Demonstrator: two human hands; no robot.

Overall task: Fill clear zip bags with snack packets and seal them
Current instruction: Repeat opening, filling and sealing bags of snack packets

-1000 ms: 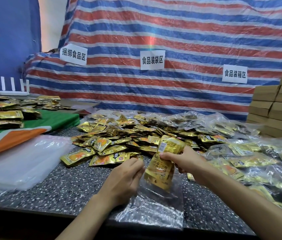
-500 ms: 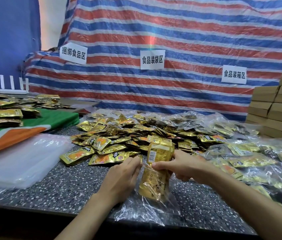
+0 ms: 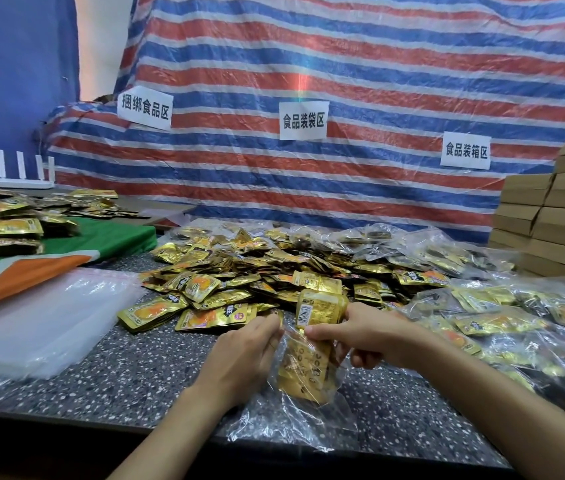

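At the table's (image 3: 118,375) front edge, the bag (image 3: 291,414) lies with its bottom reaching that edge and its mouth raised and open. A packet stack (image 3: 315,308) sits half inside it, top end sticking out. The left hand (image 3: 243,355) pinches the bag's left rim; the right hand (image 3: 360,336) grips the stack at the mouth. Left of the bag is bare tabletop, then a pile of empty bags (image 3: 31,323). Behind the bag spreads a heap of loose packets (image 3: 239,271). Right of it, filled bags (image 3: 516,323) crowd the surface up to stacked boxes (image 3: 558,220).
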